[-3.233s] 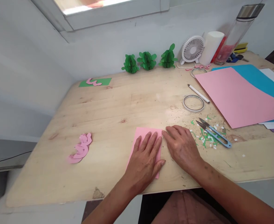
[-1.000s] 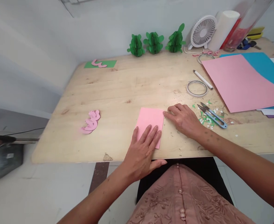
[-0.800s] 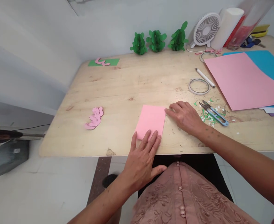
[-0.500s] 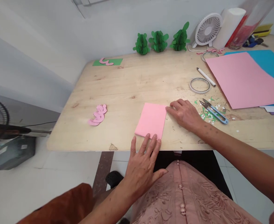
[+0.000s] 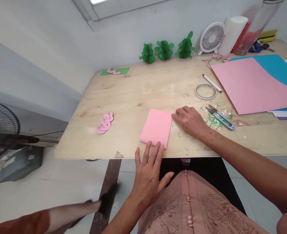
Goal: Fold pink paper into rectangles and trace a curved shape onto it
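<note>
A folded piece of pink paper (image 5: 156,127) lies on the wooden table near its front edge. My left hand (image 5: 147,174) is open, fingers spread, with its fingertips resting on the paper's near edge and the thumb out to the side. At the paper's far right corner is my right hand (image 5: 191,122), its fingers curled and closed with the tips gripping that corner. Close to my right hand lie blue-handled thread snips (image 5: 220,117) among small green and white scraps. Wavy pink paper cutouts (image 5: 104,123) are piled to the left of the folded paper.
Several green paper trees (image 5: 164,50) and a small white fan (image 5: 211,37) stand along the wall. Tape rolls (image 5: 205,98), a white pen (image 5: 212,83) and large pink sheets (image 5: 253,84) occupy the right side. A person's leg (image 5: 72,213) shows at lower left beside the table.
The whole view has shifted slightly. Both hands keep their places on the pink paper. At lower left, the other person's leg has moved and now shows stretched out, blurred at the foot.
</note>
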Motion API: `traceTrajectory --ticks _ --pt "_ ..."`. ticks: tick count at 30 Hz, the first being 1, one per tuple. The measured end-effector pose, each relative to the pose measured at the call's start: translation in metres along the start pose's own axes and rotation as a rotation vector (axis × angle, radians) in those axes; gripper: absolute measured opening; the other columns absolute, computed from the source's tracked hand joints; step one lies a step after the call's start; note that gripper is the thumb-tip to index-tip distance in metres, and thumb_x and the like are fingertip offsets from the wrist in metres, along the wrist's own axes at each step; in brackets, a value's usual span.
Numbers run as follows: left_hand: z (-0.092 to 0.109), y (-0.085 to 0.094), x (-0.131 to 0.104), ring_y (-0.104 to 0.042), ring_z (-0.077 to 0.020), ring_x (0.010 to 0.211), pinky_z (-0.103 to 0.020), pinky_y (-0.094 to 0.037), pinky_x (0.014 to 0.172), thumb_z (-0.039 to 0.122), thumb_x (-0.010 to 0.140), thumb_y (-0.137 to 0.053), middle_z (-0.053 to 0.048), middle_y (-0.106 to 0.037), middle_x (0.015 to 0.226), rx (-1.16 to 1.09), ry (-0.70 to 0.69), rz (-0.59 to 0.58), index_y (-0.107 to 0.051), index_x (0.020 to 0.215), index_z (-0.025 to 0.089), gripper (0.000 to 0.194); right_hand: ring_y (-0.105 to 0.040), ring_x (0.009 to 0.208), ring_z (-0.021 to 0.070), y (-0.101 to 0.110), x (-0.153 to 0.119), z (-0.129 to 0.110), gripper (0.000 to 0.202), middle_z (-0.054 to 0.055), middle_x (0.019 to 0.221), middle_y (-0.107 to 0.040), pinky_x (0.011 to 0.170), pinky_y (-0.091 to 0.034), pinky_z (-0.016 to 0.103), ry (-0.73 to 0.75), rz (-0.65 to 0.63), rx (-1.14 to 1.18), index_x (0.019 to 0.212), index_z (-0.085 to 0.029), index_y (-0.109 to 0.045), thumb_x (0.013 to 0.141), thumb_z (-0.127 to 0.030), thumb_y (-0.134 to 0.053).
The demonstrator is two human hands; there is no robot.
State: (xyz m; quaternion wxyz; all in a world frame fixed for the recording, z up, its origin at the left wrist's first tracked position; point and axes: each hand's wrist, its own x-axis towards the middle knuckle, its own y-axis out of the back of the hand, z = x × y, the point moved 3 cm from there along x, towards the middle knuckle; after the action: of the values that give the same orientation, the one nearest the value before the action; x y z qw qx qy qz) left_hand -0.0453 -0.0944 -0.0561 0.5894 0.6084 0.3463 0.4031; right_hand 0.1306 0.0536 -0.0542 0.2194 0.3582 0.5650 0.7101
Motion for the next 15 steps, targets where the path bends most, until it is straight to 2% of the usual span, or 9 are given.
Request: traceTrajectory --ticks 3,6,11,15 --pt "0.002 0.003 0.013 -0.014 -0.0339 0.143 -0.058 -0.008 0.113 0.049 0.089 -0.044 -0.011 -0.030 0.152 -0.013 0.011 0.052 -0.023 0.148 0.013 0.072 -0.044 0.088 0.0251 0.001 0.000 -0.001 0.021 0.012 0.099 -0.061 0.069 -0.026 0.035 -0.004 -0.003 0.001 0.101 -0.016 -0.064 0.088 -0.009 -0.048" --pt "0.002 -0.003 0.022 -0.016 -0.0320 0.143 -0.056 -0.005 0.114 0.050 0.089 -0.043 -0.009 -0.032 0.152 -0.003 -0.022 0.056 -0.028 0.146 0.014 0.069 -0.045 0.089 0.0251 0.002 0.000 -0.001 0.020 0.011 0.098 -0.062 0.070 -0.028 0.035 -0.015 -0.011 0.011 0.102 -0.016 -0.064 0.089 -0.011 -0.050" --pt "-0.001 -0.017 0.021 -0.020 -0.0305 0.142 -0.055 -0.002 0.115 0.054 0.088 -0.043 -0.010 -0.035 0.150 0.055 -0.051 0.068 -0.031 0.145 0.014 0.071 -0.045 0.091 0.0243 0.004 0.000 -0.001 0.022 0.011 0.099 -0.061 0.074 -0.029 0.035 -0.028 0.010 0.031 0.104 -0.017 -0.063 0.089 -0.010 -0.048" --pt "-0.002 -0.021 0.018 -0.017 -0.0308 0.142 -0.055 0.004 0.114 0.056 0.088 -0.042 -0.009 -0.033 0.151 0.065 -0.060 0.067 -0.033 0.144 0.013 0.071 -0.046 0.089 0.0244 0.004 0.001 -0.001 0.022 0.011 0.096 -0.061 0.077 -0.030 0.037 -0.071 0.000 -0.004 0.103 -0.017 -0.063 0.090 -0.011 -0.047"
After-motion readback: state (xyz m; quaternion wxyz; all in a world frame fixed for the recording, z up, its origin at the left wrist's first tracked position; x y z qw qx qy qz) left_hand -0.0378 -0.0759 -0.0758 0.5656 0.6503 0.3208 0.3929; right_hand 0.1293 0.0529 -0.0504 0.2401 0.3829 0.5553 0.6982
